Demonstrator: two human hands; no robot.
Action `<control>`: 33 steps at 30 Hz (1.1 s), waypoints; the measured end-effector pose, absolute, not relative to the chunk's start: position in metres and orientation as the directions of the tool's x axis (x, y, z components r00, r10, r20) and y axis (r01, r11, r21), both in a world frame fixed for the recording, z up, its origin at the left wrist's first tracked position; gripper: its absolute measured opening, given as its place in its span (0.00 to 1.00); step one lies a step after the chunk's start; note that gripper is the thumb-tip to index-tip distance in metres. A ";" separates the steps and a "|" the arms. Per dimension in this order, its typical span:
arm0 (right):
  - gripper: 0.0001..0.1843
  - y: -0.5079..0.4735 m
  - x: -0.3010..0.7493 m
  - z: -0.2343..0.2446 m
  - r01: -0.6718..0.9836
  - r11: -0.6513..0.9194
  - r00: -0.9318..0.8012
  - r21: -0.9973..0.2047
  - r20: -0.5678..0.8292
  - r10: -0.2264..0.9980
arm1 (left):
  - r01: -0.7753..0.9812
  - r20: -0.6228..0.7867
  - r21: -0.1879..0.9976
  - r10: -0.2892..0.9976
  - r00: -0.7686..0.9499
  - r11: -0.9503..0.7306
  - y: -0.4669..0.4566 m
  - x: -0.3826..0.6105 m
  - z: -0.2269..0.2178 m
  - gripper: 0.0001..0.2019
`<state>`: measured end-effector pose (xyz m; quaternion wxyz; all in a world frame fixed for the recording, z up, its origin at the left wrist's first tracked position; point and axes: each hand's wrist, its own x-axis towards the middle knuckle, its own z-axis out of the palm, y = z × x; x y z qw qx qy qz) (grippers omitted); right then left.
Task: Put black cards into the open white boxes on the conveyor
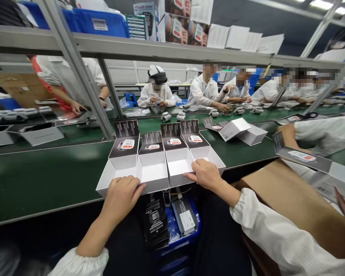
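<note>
Several white cartons stand side by side at the edge of the green bench, their dark printed lids raised at the back and their insides bare. My left hand has its fingers curled over the front wall of the leftmost carton, thumb reaching toward the second carton. My right hand grips the front walls at the right end, fingers inside the rightmost carton and thumb in front of the third carton.
Below the bench edge, a blue stool bears black leaflets and a dark booklet. A brown carton stands at right. More white cartons lie on the green bench. Co-workers sit opposite; a metal shelf spans above.
</note>
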<state>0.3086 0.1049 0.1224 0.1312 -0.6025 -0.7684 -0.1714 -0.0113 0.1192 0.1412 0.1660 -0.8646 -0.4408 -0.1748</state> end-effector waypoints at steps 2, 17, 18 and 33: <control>0.30 0.111 0.289 0.126 0.975 0.193 -0.221 0.107 0.414 0.883 | 0.839 0.411 -0.119 0.743 0.529 -0.531 0.121 -0.026 0.146 0.18; 0.14 -0.006 0.278 -0.015 0.799 0.596 -0.582 -0.074 0.153 0.799 | 0.825 0.255 0.031 0.802 0.540 -0.565 -0.013 -0.004 -0.010 0.27; 0.13 -0.007 0.278 -0.020 0.801 0.585 -0.571 -0.124 0.132 0.810 | 0.824 0.246 0.056 0.808 0.536 -0.564 -0.017 -0.004 -0.016 0.28; 0.15 -0.005 0.254 0.086 0.670 0.382 -0.264 -0.636 0.276 0.924 | 0.547 0.703 0.318 0.580 0.412 -0.774 -0.013 0.002 0.071 0.20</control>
